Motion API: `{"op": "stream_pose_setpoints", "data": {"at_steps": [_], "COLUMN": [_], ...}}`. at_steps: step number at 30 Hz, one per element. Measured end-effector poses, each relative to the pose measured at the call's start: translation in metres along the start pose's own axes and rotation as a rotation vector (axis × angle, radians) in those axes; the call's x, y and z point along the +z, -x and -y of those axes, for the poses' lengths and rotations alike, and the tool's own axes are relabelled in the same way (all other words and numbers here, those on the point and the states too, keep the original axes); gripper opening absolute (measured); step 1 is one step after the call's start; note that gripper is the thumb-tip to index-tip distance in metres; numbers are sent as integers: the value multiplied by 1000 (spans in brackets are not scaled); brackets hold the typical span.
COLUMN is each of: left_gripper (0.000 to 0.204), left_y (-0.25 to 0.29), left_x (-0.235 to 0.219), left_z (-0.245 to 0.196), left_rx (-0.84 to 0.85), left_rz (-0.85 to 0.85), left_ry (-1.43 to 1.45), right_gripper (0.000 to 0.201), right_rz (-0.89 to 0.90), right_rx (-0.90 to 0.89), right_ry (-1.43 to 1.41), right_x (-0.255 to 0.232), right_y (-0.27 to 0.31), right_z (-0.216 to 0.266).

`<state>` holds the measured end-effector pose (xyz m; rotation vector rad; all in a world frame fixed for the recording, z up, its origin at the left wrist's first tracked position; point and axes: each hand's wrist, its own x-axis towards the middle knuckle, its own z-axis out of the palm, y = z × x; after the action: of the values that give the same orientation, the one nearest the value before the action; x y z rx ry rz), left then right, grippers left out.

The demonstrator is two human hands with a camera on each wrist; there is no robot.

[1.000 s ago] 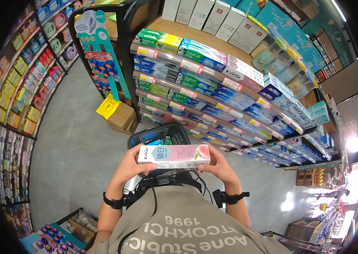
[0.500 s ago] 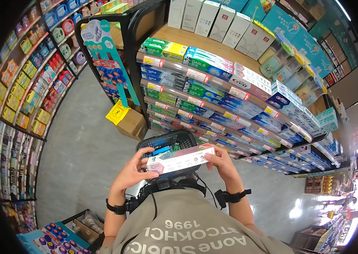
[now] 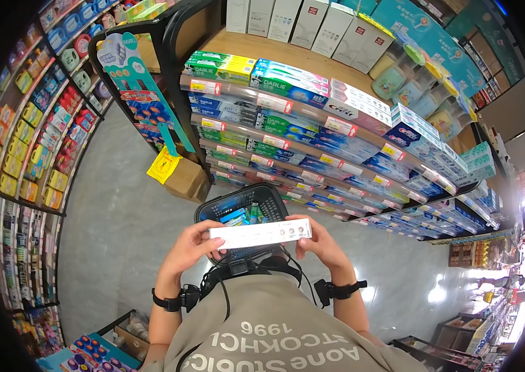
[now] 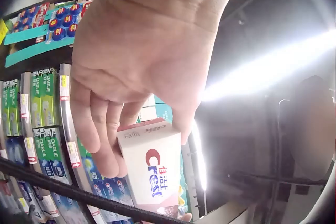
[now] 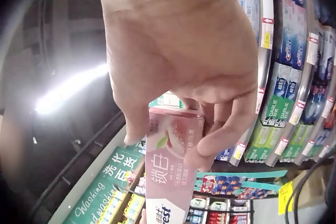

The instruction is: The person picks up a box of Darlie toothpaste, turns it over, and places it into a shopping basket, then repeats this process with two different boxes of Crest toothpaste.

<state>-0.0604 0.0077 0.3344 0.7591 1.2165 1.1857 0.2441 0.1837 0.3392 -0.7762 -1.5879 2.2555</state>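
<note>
A long Crest toothpaste box [image 3: 259, 234] is held level in front of the body, over the basket, with a white printed side facing up. My left hand [image 3: 185, 249] grips one end, thumb on the near side and fingers behind. At the other end my right hand [image 3: 325, 247] holds it between thumb and fingers. The left wrist view shows the white end of the toothpaste box [image 4: 153, 166] with its Crest logo. In the right wrist view its pink face with a peach picture [image 5: 176, 150] shows under the right hand [image 5: 184, 61].
A dark shopping basket [image 3: 270, 199] below the hands contains blue and green packages. Ahead stands a shelf of toothpaste boxes [image 3: 287, 84] with price-tag rails. A cardboard box [image 3: 189, 181] with a yellow sign [image 3: 164, 165] sits on the floor by the shelf's left end.
The toothpaste box has turned from its pink peach face to a white side, tilting midway and now level. The left fingers, spread half a second ago, are closer around its end.
</note>
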Motion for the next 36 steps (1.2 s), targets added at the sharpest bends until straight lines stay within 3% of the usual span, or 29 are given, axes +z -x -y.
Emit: {"op": "stream_pose_setpoints", "data": {"at_steps": [3,30,33,36], "left_gripper": [37,40,44,46], "left_y": [-3,18,17,15], "left_x": [1,1,4,15], "left_z": [2,10,12,12], "left_rx": [-8,43,82,146], "left_rz": [14,30,35,32], "left_ry": [13,39,77,124], "right_gripper": [53,43,45,49], "right_rz": [-2,-67,-158,-140], "right_rx": [44,42,-79,30], "right_ry": [-1,42,96,57], "right_x": [-1,7,18,10], "right_y": [5,4,5,10], "right_z": [6,-5,3,1]}}
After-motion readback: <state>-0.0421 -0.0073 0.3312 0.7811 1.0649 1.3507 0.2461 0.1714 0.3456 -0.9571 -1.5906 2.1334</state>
